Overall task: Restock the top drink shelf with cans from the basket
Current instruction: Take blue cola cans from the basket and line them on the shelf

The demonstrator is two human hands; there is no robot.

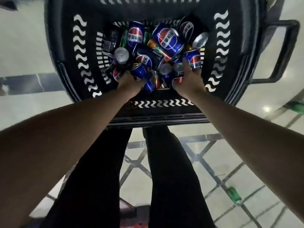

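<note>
While both hands grip, Pepsi cans (167,40) read 百事可乐

I see a pale glossy tiled floor (246,162) crossed by dark diagonal inlay lines (205,163), with a ceiling light's reflection (266,109), perhaps.

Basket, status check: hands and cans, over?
Both hands in black basket. Left hand grips blue can; right hand holds two blue cans. Shelf out of view.
</note>
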